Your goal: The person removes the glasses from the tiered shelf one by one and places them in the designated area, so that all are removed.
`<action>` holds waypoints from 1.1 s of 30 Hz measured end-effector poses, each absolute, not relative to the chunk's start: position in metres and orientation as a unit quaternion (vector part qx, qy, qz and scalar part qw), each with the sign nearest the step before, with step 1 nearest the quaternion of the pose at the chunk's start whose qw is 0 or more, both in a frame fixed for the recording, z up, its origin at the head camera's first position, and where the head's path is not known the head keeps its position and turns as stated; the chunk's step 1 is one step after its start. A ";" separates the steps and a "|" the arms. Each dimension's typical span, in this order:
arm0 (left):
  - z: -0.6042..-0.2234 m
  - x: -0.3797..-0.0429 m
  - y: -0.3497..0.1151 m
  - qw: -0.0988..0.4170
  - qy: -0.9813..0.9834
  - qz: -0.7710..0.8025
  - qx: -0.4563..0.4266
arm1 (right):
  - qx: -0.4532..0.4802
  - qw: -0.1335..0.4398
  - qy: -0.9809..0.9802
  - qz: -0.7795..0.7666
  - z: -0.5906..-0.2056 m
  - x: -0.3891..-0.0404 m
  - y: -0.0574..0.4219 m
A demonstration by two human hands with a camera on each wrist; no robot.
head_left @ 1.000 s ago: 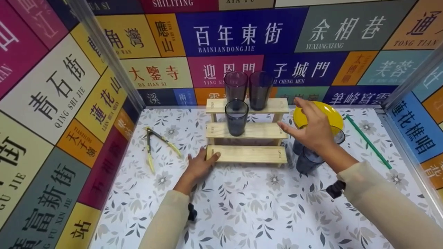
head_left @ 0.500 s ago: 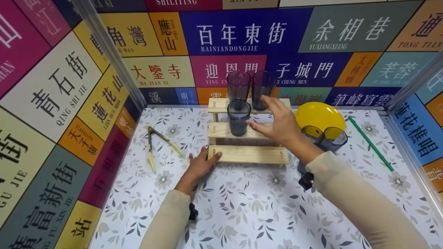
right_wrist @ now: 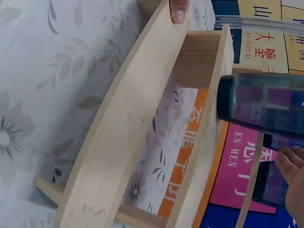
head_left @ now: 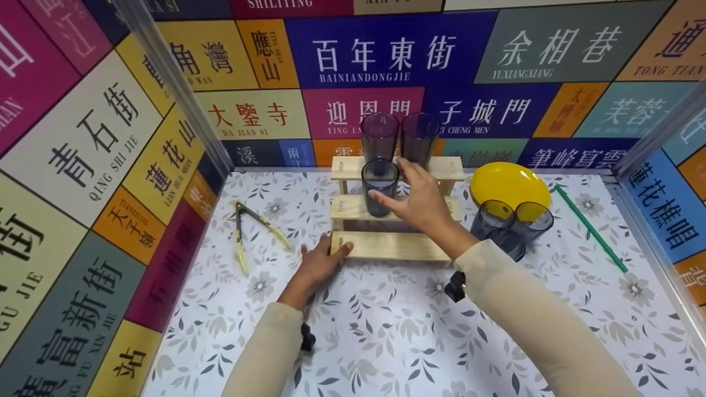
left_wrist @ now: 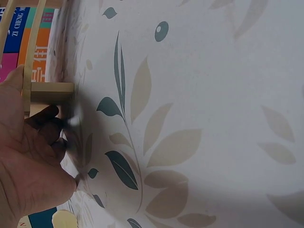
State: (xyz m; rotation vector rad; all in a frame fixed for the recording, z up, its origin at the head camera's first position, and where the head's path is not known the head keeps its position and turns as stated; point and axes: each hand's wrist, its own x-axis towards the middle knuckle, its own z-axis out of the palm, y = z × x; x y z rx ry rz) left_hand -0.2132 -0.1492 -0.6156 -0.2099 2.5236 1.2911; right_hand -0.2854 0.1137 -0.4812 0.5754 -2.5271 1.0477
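Observation:
A three-step wooden stand (head_left: 397, 246) stands near the back wall. My left hand (head_left: 320, 263) holds the left end of its lowest step, thumb on top. On the middle step is an upright dark drinking glass (head_left: 379, 182). My right hand (head_left: 422, 201) is at that glass, thumb across its front and the other fingers to its right. In the right wrist view, the visible fingers (right_wrist: 290, 164) look apart from the glass (right_wrist: 261, 102). Two more glasses, a left one (head_left: 379, 135) and a right one (head_left: 420, 132), stand on the top step.
Right of the stand, three dark glasses (head_left: 491, 218) cluster in front of a yellow plate (head_left: 510, 184). A thin green stick (head_left: 590, 229) lies farther right. At the left lies a V-shaped yellow-and-dark tool (head_left: 256, 220). Patterned walls (head_left: 386, 49) enclose the back and sides.
My right hand has moved left from above the glasses by the yellow plate to the glass on the middle step. My left hand stays on the stand.

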 end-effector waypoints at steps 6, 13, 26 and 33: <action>-0.621 -0.215 -0.151 0.137 0.883 0.445 -0.054 | 0.181 0.170 -0.891 0.380 -0.486 -0.287 0.101; -0.620 -0.215 -0.152 0.127 0.889 0.439 -0.031 | 0.143 0.184 -0.888 0.396 -0.489 -0.289 0.090; -0.620 -0.215 -0.150 0.131 0.891 0.431 -0.053 | 0.104 0.173 -0.881 0.428 -0.491 -0.291 0.079; -0.620 -0.216 -0.151 0.139 0.886 0.440 -0.055 | 0.102 0.178 -0.878 0.433 -0.492 -0.291 0.078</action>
